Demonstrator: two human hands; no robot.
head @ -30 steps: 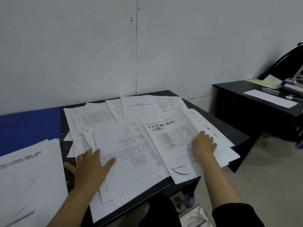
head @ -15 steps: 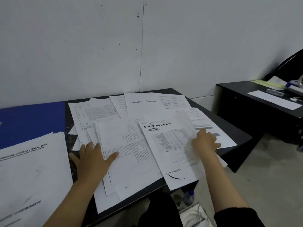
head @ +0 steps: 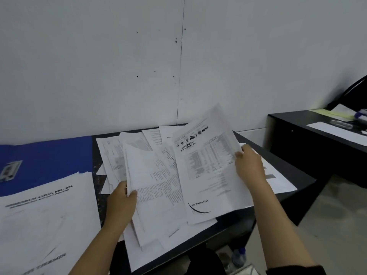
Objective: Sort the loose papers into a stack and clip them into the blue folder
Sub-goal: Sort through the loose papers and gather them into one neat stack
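Note:
Loose printed papers (head: 156, 187) lie fanned over the black table (head: 294, 175). My left hand (head: 121, 201) grips the left edge of a bundle of these sheets, thumb on top. My right hand (head: 249, 165) holds the right edge of a sheet with logos (head: 206, 167), which is lifted and tilted up off the pile. The open blue folder (head: 49, 159) lies at the far left with a metal clip (head: 11, 169) on it. A stack of papers with a printed title (head: 45, 221) rests over the folder's near part.
A white wall stands close behind the table. A second black desk (head: 321, 143) at the right carries papers, a yellow sheet and pens. A plastic bottle (head: 238, 257) stands on the floor under the table's front edge. More sheets (head: 278, 181) lie by the table's right corner.
Both hands went from resting flat on the papers to gripping them. The right hand has lifted the logo sheet up and back; the left hand has taken hold of the left bundle's edge.

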